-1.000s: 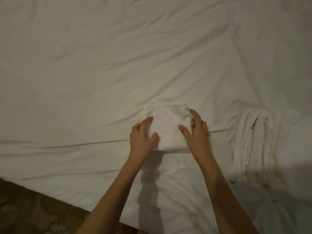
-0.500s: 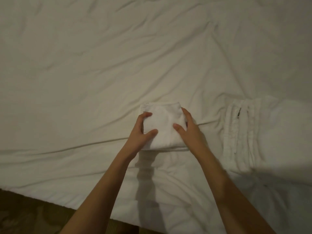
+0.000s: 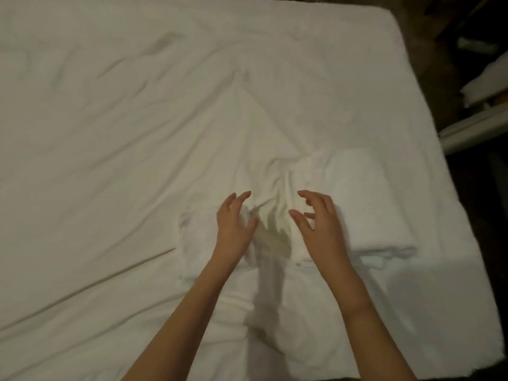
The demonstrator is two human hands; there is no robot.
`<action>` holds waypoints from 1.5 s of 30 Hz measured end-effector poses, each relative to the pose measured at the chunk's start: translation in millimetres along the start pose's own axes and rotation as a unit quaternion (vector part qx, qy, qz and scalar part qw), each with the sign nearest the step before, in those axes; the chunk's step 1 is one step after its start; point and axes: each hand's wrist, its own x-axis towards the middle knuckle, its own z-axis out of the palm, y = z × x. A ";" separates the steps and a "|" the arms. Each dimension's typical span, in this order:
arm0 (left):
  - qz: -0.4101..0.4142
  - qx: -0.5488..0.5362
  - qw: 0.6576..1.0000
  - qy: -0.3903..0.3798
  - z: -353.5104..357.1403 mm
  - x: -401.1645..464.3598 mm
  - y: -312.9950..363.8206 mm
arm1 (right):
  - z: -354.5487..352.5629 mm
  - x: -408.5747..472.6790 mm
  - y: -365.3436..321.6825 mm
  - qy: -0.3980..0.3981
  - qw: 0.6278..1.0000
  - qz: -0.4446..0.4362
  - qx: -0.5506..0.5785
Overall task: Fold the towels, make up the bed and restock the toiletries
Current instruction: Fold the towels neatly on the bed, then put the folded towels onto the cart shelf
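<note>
A small folded white towel [image 3: 196, 243] lies on the white bed sheet [image 3: 132, 127], partly under my left hand [image 3: 233, 226]. A larger folded white towel [image 3: 368, 199] lies just to its right, partly behind my right hand [image 3: 319, 221]. Both hands hover over the bunched sheet between the two towels. Their fingers are spread and slightly bent, and they hold nothing. The image is a little blurred, so I cannot tell whether the fingertips touch the cloth.
The bed's right edge [image 3: 428, 111] runs down the right of the view, with dark floor beyond it. A white bar [image 3: 472, 130] and a pale flat object [image 3: 486, 78] sit past that edge. Wrinkled sheet stretches far to the left and back.
Both hands have let go of the small folded towel and shifted right, fingers now spread. The small towel lies closer to the larger one. The view has swung to show the bed's right edge.
</note>
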 end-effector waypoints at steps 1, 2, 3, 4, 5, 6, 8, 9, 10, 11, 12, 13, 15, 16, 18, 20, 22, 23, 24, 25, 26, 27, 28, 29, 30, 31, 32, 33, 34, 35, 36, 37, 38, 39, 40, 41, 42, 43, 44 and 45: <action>0.000 -0.036 0.999 -0.010 12.6 3.0 16.3 | -18.6 8.6 -0.4 0.021 1.000 -0.007 -0.004; -0.013 -0.074 0.997 -0.023 26.3 5.7 32.2 | -36.6 18.0 2.2 0.039 0.999 -0.010 -0.017; -0.038 -0.107 0.993 -0.042 40.1 8.7 48.4 | -53.9 27.4 7.6 0.054 0.998 -0.011 -0.038; -0.066 -0.132 0.987 -0.065 54.1 11.8 62.9 | -70.3 35.9 14.8 0.062 0.996 -0.007 -0.062; -0.091 -0.152 0.980 -0.088 68.6 15.1 74.7 | -85.2 43.5 24.5 0.061 0.995 0.005 -0.081; -0.104 -0.164 0.976 -0.102 83.0 18.6 84.8 | -98.9 50.1 35.6 0.054 0.994 0.024 -0.093; -0.115 -0.156 0.976 -0.100 107.7 25.0 97.1 | -122.0 60.3 60.4 0.031 0.992 0.062 -0.109; -0.119 -0.135 0.980 -0.087 117.7 27.6 98.7 | -131.2 63.7 73.1 0.015 0.991 0.086 -0.106; -0.121 -0.111 0.984 -0.073 126.1 29.3 97.5 | -137.9 67.4 84.2 -0.004 0.989 0.116 -0.088; -0.119 -0.093 0.987 -0.058 132.0 29.0 95.6 | -142.4 70.5 93.2 -0.024 0.987 0.152 -0.054; -0.120 -0.082 0.988 -0.043 136.4 27.5 92.0 | -144.1 72.9 100.5 -0.044 0.982 0.183 -0.013; -0.122 -0.082 0.989 -0.032 139.2 25.5 88.0 | -143.4 74.3 106.1 -0.062 0.977 0.205 0.024; -0.135 -0.101 0.985 -0.024 140.7 21.7 80.9 | -137.9 74.1 113.1 -0.100 0.967 0.220 0.076; -0.148 -0.113 0.982 -0.023 140.3 20.6 79.4 | -134.8 73.2 114.3 -0.116 0.965 0.218 0.094; -0.184 -0.129 0.974 -0.020 139.9 20.2 77.8 | -129.9 71.2 115.7 -0.131 0.961 0.213 0.115; -0.213 -0.136 0.967 -0.023 138.8 21.0 78.5 | -128.1 68.9 116.1 -0.135 0.961 0.206 0.124; -0.224 -0.134 0.965 -0.031 136.2 22.0 80.0 | -128.6 65.2 114.1 -0.125 0.964 0.191 0.135; -0.221 -0.128 0.966 -0.033 134.3 21.2 81.9 | -129.8 62.6 111.8 -0.118 0.966 0.181 0.143; -0.219 -0.123 0.967 -0.034 132.4 19.3 83.8 | -131.7 59.7 108.8 -0.110 0.967 0.170 0.152; -0.219 -0.122 0.967 -0.033 130.8 17.1 83.2 | -134.4 56.9 103.9 -0.103 0.969 0.158 0.161; -0.220 -0.126 0.967 -0.033 129.6 13.7 81.8 | -137.4 53.7 98.3 -0.097 0.970 0.145 0.167; -0.220 -0.131 0.966 -0.036 127.8 10.0 79.2 | -140.7 50.3 92.2 -0.094 0.972 0.132 0.169; -0.218 -0.140 0.965 -0.040 125.0 5.2 79.5 | -144.0 46.3 85.7 -0.092 0.974 0.120 0.169; -0.215 -0.149 0.964 -0.048 121.2 0.3 79.9 | -147.4 42.2 78.8 -0.092 0.975 0.112 0.171; -0.211 -0.160 0.963 -0.057 115.9 -5.7 85.0 | -150.9 37.3 72.2 -0.092 0.975 0.108 0.174; -0.204 -0.175 0.961 -0.066 110.4 -11.8 91.3 | -154.7 31.9 65.9 -0.090 0.975 0.102 0.178; -0.198 -0.190 0.959 -0.075 105.6 -17.6 97.2 | -158.8 26.0 60.9 -0.087 0.975 0.098 0.182; -0.191 -0.205 0.956 -0.084 101.4 -22.6 102.2 | -163.4 19.9 56.0 -0.081 0.975 0.095 0.186; -0.189 -0.218 0.953 -0.095 97.6 -26.5 107.1 | -169.0 13.6 51.8 -0.071 0.975 0.095 0.190; -0.183 -0.231 0.950 -0.106 94.0 -29.6 112.3 | -175.9 7.0 47.5 -0.060 0.974 0.097 0.196; -0.171 -0.237 0.949 -0.117 90.1 -32.7 121.1 | -184.2 0.6 43.3 -0.047 0.973 0.098 0.202; -0.158 -0.238 0.950 -0.125 88.6 -34.8 129.8 | -193.9 -5.6 39.8 -0.034 0.973 0.099 0.208; -0.149 -0.234 0.951 -0.137 88.8 -37.3 139.9 | -204.9 -11.6 36.3 -0.021 0.972 0.100 0.212; -0.137 -0.233 0.951 -0.149 90.4 -40.6 151.6 | -216.9 -17.0 33.3 -0.006 0.972 0.101 0.214; -0.127 -0.228 0.952 -0.162 93.9 -44.3 164.4 | -230.0 -22.2 31.2 0.008 0.971 0.103 0.216; -0.115 -0.227 0.952 -0.171 99.4 -48.7 178.9 | -244.1 -27.0 29.5 0.024 0.969 0.110 0.218; -0.104 -0.220 0.953 -0.180 107.1 -53.4 194.1 | -258.8 -32.1 29.0 0.042 0.968 0.118 0.218; -0.091 -0.212 0.955 -0.186 116.9 -58.8 210.4 | -274.6 -37.2 28.3 0.063 0.967 0.129 0.212; -0.084 -0.198 0.958 -0.191 127.5 -64.9 226.9 | -291.5 -43.4 27.5 0.083 0.965 0.139 0.204; -0.078 -0.188 0.960 -0.192 140.4 -69.5 242.0 | -308.8 -49.9 28.5 0.103 0.964 0.140 0.202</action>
